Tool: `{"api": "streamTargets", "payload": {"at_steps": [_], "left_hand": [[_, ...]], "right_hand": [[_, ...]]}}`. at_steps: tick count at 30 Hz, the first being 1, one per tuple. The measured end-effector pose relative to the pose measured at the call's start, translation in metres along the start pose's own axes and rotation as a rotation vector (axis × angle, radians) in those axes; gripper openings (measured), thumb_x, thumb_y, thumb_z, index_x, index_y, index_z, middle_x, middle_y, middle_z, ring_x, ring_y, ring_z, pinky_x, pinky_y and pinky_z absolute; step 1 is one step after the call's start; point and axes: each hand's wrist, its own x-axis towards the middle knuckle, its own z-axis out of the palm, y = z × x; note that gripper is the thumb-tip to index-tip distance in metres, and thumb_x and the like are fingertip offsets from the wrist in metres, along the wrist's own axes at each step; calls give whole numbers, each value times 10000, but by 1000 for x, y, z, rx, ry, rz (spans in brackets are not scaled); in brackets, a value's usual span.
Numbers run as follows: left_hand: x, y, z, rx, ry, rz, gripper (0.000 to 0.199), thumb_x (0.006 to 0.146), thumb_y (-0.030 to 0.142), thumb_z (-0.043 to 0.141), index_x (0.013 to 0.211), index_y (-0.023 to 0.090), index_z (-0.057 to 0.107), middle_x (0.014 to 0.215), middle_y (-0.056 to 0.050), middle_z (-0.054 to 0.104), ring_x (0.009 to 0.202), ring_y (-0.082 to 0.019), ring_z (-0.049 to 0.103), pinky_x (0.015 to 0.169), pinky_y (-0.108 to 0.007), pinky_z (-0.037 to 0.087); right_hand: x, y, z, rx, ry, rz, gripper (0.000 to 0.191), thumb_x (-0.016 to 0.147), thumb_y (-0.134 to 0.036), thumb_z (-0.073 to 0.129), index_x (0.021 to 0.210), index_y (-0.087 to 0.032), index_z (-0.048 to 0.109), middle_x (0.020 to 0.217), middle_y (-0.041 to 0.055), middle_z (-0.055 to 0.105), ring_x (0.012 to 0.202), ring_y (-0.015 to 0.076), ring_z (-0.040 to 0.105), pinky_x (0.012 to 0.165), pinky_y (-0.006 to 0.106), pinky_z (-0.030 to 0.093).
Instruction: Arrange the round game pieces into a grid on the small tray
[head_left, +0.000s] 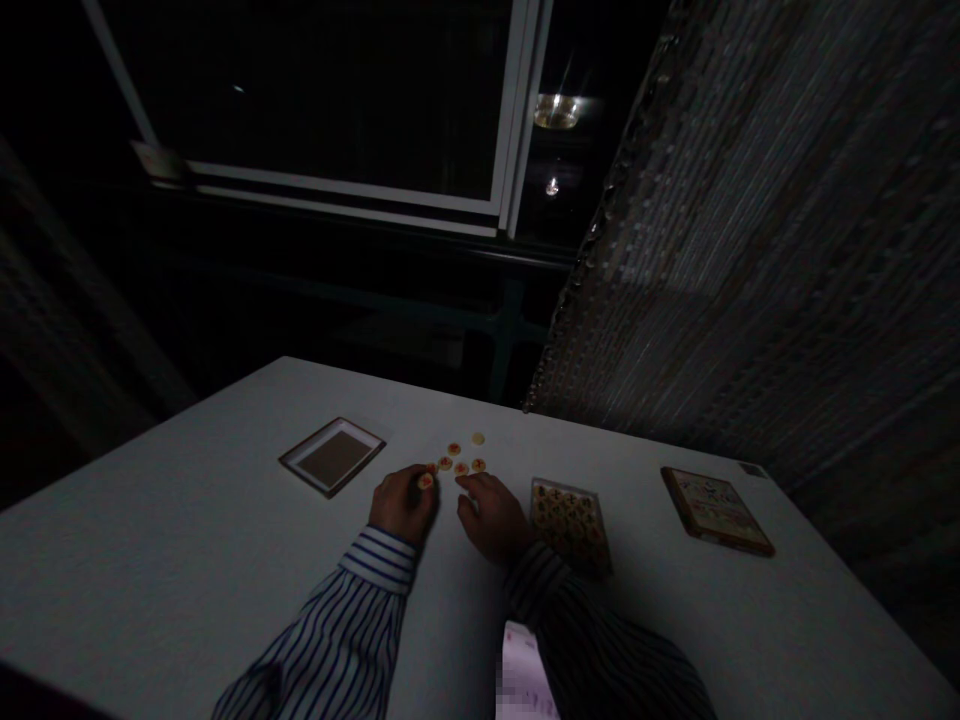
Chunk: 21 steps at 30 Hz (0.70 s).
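Observation:
Between the thumb and fingers of my left hand (400, 502) is a round xiangqi piece (426, 481) with a red character; whether more pieces lie behind it is hidden. My right hand (493, 514) reaches over the white table with its fingers apart, the index fingertip at the near edge of a red-marked piece (461, 468). Several loose pieces lie just beyond both hands, among them a plain-faced one (478, 438). Right of my right hand, a clear tray (602, 520) holds rows of pieces, partly hidden by my sleeve.
A shallow open box half (330, 488) lies left of my hands. At the right is a closed-looking box or lid (718, 510) with a printed top. A bead-string curtain (720, 250) hangs along the right edge of the table (187, 560). A lit screen (525, 670) shows below my right sleeve.

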Motion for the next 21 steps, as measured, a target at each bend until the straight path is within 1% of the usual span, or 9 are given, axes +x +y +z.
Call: {"api": "streamTargets", "payload": {"at_steps": [5, 10, 13, 15, 18, 21], "left_hand": [[-1, 4, -2, -33, 8, 27, 323, 723, 375, 475, 937, 167, 597, 902, -86, 672, 857, -221, 598, 790, -341, 467], [-3, 8, 0, -80, 21, 51, 316, 710, 372, 498, 931, 166, 592, 896, -81, 670, 859, -215, 602, 785, -342, 478], [-7, 13, 3, -139, 66, 19, 316, 720, 383, 501, 939, 171, 585, 920, -79, 663, 877, -208, 601, 791, -342, 480], [-9, 18, 5, -184, 96, -18, 310, 729, 392, 499, 936, 176, 580, 944, -81, 655, 892, -206, 598, 802, -348, 479], [-12, 22, 8, -233, 103, -42, 305, 724, 401, 508, 923, 181, 577, 960, -90, 647, 898, -210, 597, 821, -368, 474], [-15, 23, 13, -284, 97, -56, 318, 710, 414, 523, 916, 178, 575, 969, -103, 640, 910, -214, 596, 841, -382, 467]], "right_hand": [[1, -1, -6, 8, 18, -15, 303, 791, -185, 437, 1062, -158, 568, 963, 71, 603, 908, 167, 530, 845, 309, 422], [0, -3, -18, 15, 24, -8, 313, 786, -176, 440, 1071, -152, 565, 992, 80, 603, 945, 171, 524, 868, 322, 416], [-1, -1, -26, 31, 30, -20, 323, 783, -164, 434, 1081, -144, 559, 1013, 87, 598, 950, 172, 523, 877, 326, 411], [-3, 3, -30, 36, 30, -24, 317, 782, -164, 434, 1072, -143, 562, 994, 89, 601, 928, 171, 531, 863, 325, 419], [-6, 11, -35, 32, 59, -13, 301, 784, -171, 433, 1053, -150, 569, 965, 83, 606, 895, 165, 541, 832, 320, 435], [-11, 16, -38, 28, 85, -19, 295, 783, -163, 432, 1043, -150, 570, 971, 80, 608, 911, 159, 541, 832, 310, 439]]}}
